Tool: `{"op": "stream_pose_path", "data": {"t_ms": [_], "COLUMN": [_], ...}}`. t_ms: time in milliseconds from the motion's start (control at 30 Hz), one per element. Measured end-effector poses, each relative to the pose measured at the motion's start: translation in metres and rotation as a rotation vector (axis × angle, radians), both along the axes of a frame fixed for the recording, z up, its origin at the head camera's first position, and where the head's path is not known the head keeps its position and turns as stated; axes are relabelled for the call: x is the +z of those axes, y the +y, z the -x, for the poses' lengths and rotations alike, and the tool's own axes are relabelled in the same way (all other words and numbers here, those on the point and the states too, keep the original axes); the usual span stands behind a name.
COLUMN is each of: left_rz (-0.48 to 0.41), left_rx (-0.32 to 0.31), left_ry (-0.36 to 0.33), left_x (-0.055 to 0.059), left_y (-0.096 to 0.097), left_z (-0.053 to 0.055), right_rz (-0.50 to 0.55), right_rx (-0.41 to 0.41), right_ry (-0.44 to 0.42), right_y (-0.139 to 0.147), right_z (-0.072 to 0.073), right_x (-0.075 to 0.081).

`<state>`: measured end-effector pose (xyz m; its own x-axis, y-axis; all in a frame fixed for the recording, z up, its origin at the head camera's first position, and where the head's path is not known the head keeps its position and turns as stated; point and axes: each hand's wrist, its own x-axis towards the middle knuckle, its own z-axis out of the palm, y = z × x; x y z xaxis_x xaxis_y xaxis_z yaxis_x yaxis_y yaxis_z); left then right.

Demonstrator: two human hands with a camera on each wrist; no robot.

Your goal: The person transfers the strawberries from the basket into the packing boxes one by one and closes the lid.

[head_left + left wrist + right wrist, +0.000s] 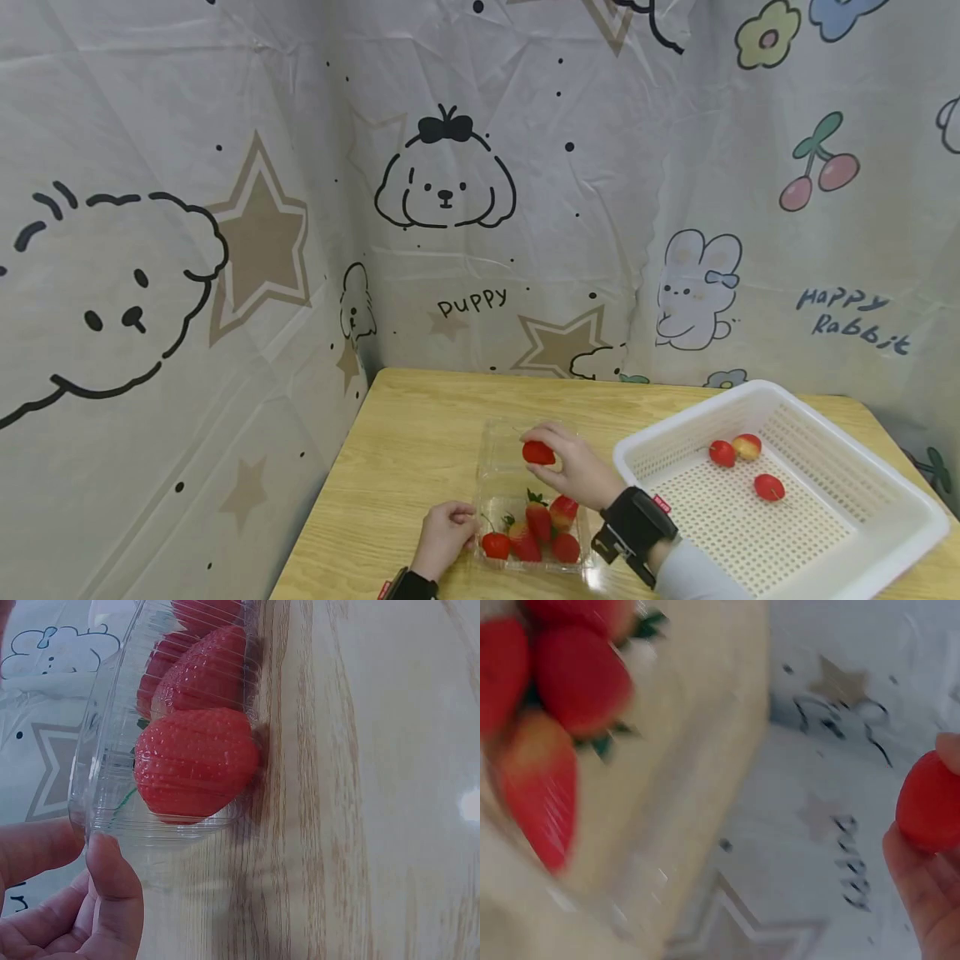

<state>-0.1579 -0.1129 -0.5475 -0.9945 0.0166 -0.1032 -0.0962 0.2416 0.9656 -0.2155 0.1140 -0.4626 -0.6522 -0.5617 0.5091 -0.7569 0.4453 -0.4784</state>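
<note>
A hinged clear plastic box stands on the table with its lid folded back at the far side. Several red fruits fill its near half, among them a leafy strawberry and a round red fruit with a thin stem. My left hand pinches the box's left rim between thumb and forefinger, close to a seeded red fruit seen through the wall. Over the lid, my right hand holds a red strawberry between thumb and fingers; its end looks smooth and rounded.
To the right stands a white perforated basket holding two red fruits and a yellow-red one. Printed curtains surround the wooden table at the back and sides.
</note>
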Motion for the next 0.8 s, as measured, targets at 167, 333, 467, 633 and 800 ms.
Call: {"op": "stream_pose_path", "data": {"t_ms": [167, 333, 467, 633, 800], "left_rz": [0.008, 0.010, 0.009, 0.004, -0.003], "left_rx": [0.000, -0.003, 0.003, 0.004, 0.000], "left_ry": [-0.001, -0.004, -0.011, -0.011, -0.009], "left_x": [0.002, 0.003, 0.002, 0.002, 0.002], "left_y": [0.000, 0.001, 0.001, 0.000, 0.001], "left_z": [0.000, 0.000, -0.001, 0.000, -0.001], "right_rz": [-0.135, -0.228, -0.283, -0.324, -0.385], "right_rx": [0.052, 0.083, 0.091, 0.102, 0.095], "right_ry": [-0.108, -0.220, -0.255, -0.274, -0.303], "right_y": [-0.017, -0.027, -0.031, -0.033, -0.034], "right_z": [-0.005, -0.005, -0.001, 0.004, 0.005], "right_x": [-0.026, -0.046, -0.059, -0.072, -0.083]}}
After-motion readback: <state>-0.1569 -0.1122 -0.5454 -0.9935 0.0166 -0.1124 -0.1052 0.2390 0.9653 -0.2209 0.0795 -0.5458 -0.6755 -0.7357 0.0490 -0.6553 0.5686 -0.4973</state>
